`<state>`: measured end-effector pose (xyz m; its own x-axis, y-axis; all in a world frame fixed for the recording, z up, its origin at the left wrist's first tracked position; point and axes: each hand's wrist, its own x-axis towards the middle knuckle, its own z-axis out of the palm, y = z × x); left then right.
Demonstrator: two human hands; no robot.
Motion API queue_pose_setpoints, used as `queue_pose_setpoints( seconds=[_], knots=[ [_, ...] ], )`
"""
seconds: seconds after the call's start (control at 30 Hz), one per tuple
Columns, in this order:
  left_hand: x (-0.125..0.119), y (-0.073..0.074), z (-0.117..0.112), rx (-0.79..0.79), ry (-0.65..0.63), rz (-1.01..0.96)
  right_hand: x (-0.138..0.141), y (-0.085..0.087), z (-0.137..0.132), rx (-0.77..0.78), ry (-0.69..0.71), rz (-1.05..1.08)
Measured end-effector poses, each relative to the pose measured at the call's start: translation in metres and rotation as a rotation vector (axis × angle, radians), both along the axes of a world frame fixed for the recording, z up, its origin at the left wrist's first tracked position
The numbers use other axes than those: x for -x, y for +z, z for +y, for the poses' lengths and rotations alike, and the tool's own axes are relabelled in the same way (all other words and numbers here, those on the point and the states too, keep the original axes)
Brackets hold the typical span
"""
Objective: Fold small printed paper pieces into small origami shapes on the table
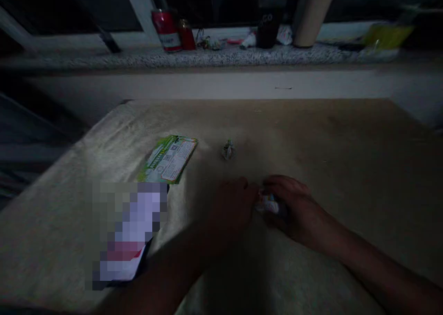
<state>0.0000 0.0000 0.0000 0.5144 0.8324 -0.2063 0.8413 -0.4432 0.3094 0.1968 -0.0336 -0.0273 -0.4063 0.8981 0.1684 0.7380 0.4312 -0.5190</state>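
Observation:
Between my hands, low over the table, is a small packet (268, 204) with a white, blue and red print; the dim light blurs its exact kind. My right hand (297, 206) curves round its right side, thumb below and fingers above. At its left end, my left hand (235, 204) is closed with the fingertips against it. What lies under those left fingers is hidden. A small crumpled wrapper (228, 150) rests on the table beyond my left hand.
Green printed cards or leaflets (169, 160) lie left of centre on the brownish table (346, 144). Nearer me is a flat, pixelated phone-like object (134, 232). On the stone sill (214, 58) stand red cans (166, 31), a dark cup (268, 21), a tan cylinder (313, 15) and a yellow item (387, 35).

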Motion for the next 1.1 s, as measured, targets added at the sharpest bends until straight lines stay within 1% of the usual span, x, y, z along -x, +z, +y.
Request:
queue_pose_setpoints(
  seconds=[0.13, 0.33, 0.5, 0.67, 0.93, 1.1],
  knots=[
    [0.001, -0.003, -0.002, -0.003, 0.000, -0.012, -0.001, 0.002, -0.001, 0.005, 0.020, -0.017],
    [0.004, -0.011, -0.003, -0.089, -0.036, -0.057, -0.002, 0.001, -0.001, -0.006, 0.023, -0.010],
    [0.003, -0.011, -0.002, -0.092, -0.046, -0.031, -0.002, 0.004, -0.001, -0.026, 0.040, -0.034],
    [0.004, -0.012, -0.002, -0.110, -0.053, -0.046, -0.002, 0.008, -0.002, -0.056, 0.054, -0.096],
    [0.003, -0.008, -0.003, -0.101, -0.041, -0.031, -0.005, 0.005, 0.000, -0.078, 0.076, -0.083],
    [0.002, -0.009, -0.004, -0.105, -0.020, -0.033, -0.005, 0.008, 0.000, -0.066, 0.082, -0.080]
  ],
)
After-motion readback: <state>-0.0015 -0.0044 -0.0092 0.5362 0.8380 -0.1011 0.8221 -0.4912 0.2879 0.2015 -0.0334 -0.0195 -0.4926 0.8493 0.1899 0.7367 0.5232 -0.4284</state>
